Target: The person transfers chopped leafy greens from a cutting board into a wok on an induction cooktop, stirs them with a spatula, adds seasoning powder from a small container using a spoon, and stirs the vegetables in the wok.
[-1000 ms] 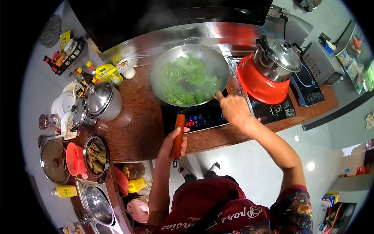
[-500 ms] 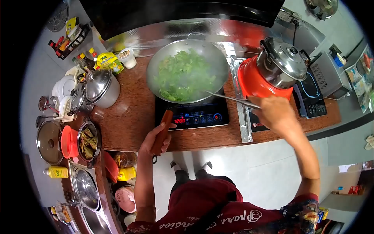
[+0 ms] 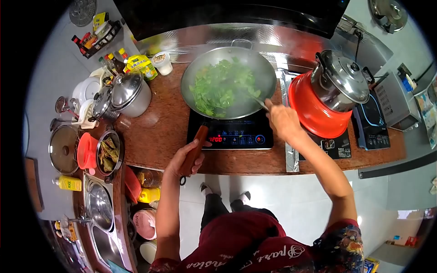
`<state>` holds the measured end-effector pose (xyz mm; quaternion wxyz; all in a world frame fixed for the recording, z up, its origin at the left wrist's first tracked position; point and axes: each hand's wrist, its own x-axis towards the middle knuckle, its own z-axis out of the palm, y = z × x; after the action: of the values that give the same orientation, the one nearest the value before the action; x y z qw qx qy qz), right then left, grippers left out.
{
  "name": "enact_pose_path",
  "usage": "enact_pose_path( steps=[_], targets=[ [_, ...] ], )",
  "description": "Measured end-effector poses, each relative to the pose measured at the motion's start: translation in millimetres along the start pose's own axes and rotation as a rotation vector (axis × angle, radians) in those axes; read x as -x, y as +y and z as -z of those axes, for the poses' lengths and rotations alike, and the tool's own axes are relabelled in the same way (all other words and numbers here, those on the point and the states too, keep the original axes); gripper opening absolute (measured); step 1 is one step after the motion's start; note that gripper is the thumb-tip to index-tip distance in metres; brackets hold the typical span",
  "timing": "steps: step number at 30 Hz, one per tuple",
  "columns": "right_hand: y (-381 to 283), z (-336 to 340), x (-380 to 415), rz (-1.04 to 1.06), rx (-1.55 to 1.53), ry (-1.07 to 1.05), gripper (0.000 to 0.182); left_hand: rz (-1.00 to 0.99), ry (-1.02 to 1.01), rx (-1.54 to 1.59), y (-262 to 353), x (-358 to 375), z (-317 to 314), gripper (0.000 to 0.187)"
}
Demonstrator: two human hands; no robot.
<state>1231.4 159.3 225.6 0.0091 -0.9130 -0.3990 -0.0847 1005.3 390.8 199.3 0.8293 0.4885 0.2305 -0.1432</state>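
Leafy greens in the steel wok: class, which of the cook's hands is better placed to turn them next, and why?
Right. The right hand already holds the metal spatula with its end among the leafy greens in the steel wok. The left hand grips the wok's orange-brown handle, steadying it.

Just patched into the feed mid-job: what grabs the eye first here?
The big steel wok of green leaves on the induction cooker at top centre, steaming. The left hand grips its wooden handle at the counter's front edge, while the right hand works a metal utensil into the greens. Just right, a shiny lidded pot sits in a bright red basin.
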Motion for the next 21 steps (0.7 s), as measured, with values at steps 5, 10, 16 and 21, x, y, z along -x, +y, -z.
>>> enact_pose_path(
  steps=[5, 10, 16, 21],
  targets=[
    [28, 78, 52, -0.053, 0.086, -0.263, 0.041, 0.018, -0.059, 0.092, -2, 0, 4, 0.051],
    [47, 132, 71, -0.133, 0.26, -0.157, 0.038, 0.005, -0.077, 0.081, -3, -3, 5, 0.051],
    [34, 163, 31, 0.04, 0.246, 0.08, 0.03, -0.01, -0.134, 0.08, 3, -5, 20, 0.049],
    [13, 194, -37, 0.256, 0.586, 0.06, 0.021, -0.006, -0.138, 0.031, 8, -4, 32, 0.052]
  ],
)
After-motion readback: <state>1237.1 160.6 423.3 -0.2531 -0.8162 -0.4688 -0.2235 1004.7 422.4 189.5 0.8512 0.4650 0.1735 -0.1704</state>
